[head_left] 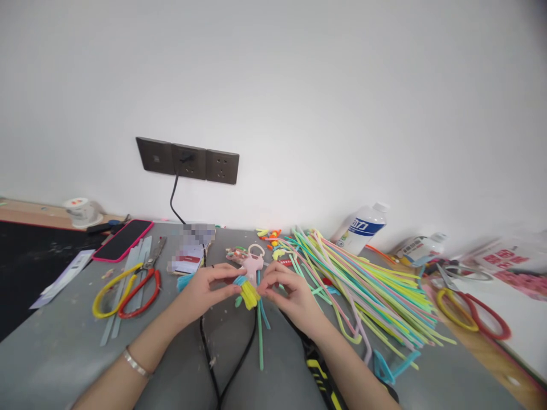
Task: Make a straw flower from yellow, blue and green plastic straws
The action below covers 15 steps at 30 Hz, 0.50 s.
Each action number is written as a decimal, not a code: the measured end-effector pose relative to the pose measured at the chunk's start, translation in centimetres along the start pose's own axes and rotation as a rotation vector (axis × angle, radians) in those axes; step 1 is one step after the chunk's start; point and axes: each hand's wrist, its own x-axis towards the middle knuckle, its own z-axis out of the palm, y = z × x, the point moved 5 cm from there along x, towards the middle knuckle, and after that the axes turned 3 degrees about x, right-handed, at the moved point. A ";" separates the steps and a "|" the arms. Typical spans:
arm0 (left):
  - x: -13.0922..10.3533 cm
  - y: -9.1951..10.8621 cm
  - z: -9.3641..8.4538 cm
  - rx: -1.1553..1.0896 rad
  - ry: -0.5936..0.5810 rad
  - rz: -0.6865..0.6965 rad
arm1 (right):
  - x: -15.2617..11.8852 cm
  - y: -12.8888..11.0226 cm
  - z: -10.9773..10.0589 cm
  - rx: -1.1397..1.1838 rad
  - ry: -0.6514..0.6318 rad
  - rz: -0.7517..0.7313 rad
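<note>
A small bundle of yellow and blue pipe cleaners is held up over the middle of the grey table. My left hand pinches its blue end between thumb and fingers. On the other side, my right hand has its fingertips closed at the bundle's yellow edge; exactly what they grip is partly hidden. Right behind the bundle is a pale pink object with a ring-shaped top. Below hang or lie a green pipe cleaner and a blue one; I cannot tell whether they join the bundle.
Long pastel pipe cleaners are heaped on the right. Pliers and a phone lie at left. A white bottle and scissors sit at right. A black cable and a black-and-yellow tool are near the front.
</note>
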 end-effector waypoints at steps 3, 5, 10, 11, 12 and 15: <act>0.0 0.0 0.1 -0.037 0.002 -0.008 | -0.1 0.1 0.1 0.010 -0.010 0.004; 0.0 0.0 0.1 -0.056 0.010 -0.010 | -0.1 0.0 0.1 0.017 -0.023 0.001; 0.0 -0.1 0.2 -0.048 0.000 -0.013 | -0.1 0.1 0.2 0.006 -0.028 0.000; 0.0 -0.2 0.2 -0.049 -0.003 -0.013 | -0.1 0.1 0.2 0.000 -0.024 0.003; 0.0 -0.3 0.2 -0.051 -0.004 -0.012 | 0.0 0.2 0.2 -0.007 -0.019 0.003; 0.0 -0.4 0.1 -0.050 -0.006 -0.012 | 0.0 0.3 -0.1 -0.020 0.012 -0.013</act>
